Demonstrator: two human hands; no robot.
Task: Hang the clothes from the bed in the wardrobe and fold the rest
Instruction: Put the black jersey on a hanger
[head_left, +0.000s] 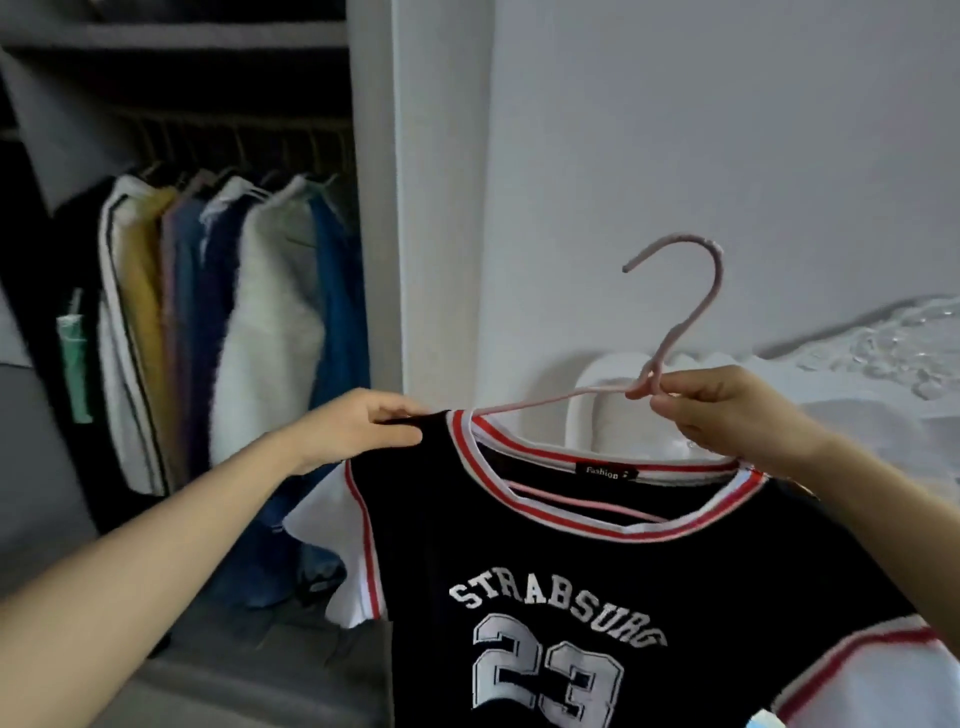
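White wall (701, 130) at 12-2; open wardrobe (371, 156) w/ hung clothes (270, 312) at 9-10. Black jersey (519, 545) on pink hanger (693, 312), centre to 6: left hand (358, 426) pinches its shoulder, right hand (727, 415) grips hanger neck.

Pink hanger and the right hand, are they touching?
Touching. The head view shows the right hand pinching the pink hanger just below its hook.
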